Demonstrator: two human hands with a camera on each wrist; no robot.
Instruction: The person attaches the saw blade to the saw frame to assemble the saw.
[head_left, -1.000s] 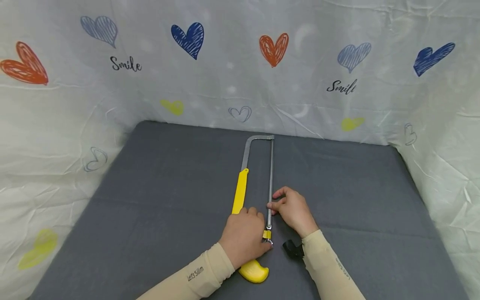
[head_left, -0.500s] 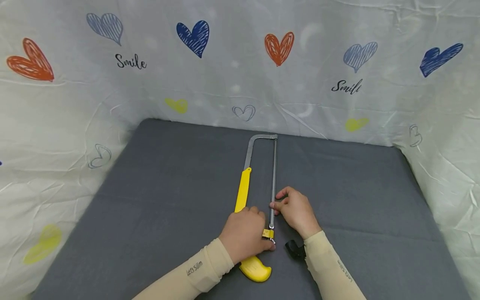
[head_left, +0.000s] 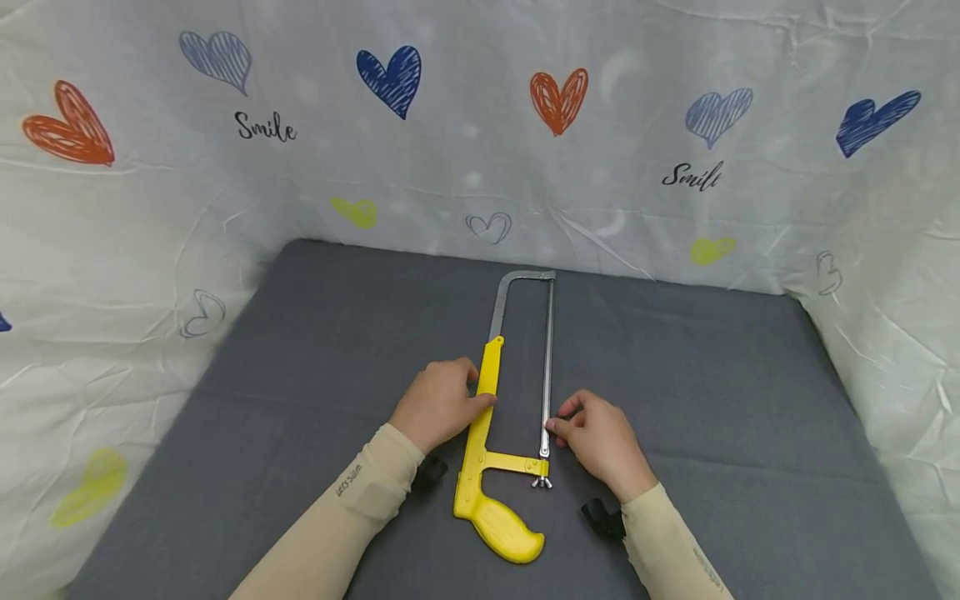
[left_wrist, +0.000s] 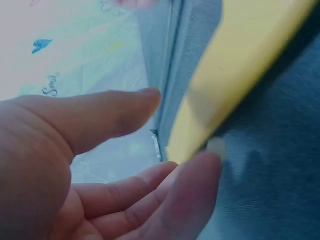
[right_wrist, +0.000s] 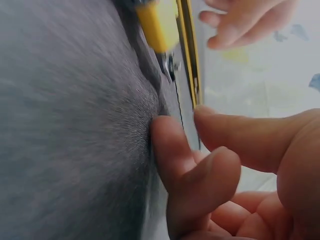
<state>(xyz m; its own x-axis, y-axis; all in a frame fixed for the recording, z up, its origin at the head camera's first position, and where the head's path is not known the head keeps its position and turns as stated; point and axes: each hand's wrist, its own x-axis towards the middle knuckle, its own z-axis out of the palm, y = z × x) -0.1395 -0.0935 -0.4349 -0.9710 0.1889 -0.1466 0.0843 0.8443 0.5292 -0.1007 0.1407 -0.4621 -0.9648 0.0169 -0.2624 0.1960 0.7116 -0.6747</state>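
A hacksaw with a yellow frame [head_left: 472, 450] and yellow handle [head_left: 510, 533] lies on the grey cloth, its far bow bare metal. Its blade [head_left: 548, 358] runs along the right side, with a wing nut [head_left: 542, 482] at the near end. My left hand [head_left: 435, 404] is at the upper yellow frame, thumb across it and fingers along its outer side; the left wrist view shows a gap between thumb [left_wrist: 125, 112] and frame. Beside the blade's near part is my right hand [head_left: 603, 437], fingers loosely bent, thumb tip [right_wrist: 205, 114] right at the blade's edge.
The grey cloth [head_left: 337, 333] covers the table under the saw. A pale curtain [head_left: 465, 100] printed with hearts and the word Smile rises behind and at both sides. Black wrist cameras [head_left: 602, 518] sit under both forearms.
My left hand has left the handle area and moved up and left to the upper yellow frame, uncovering the crossbar and handle. My right hand has shifted slightly nearer and right.
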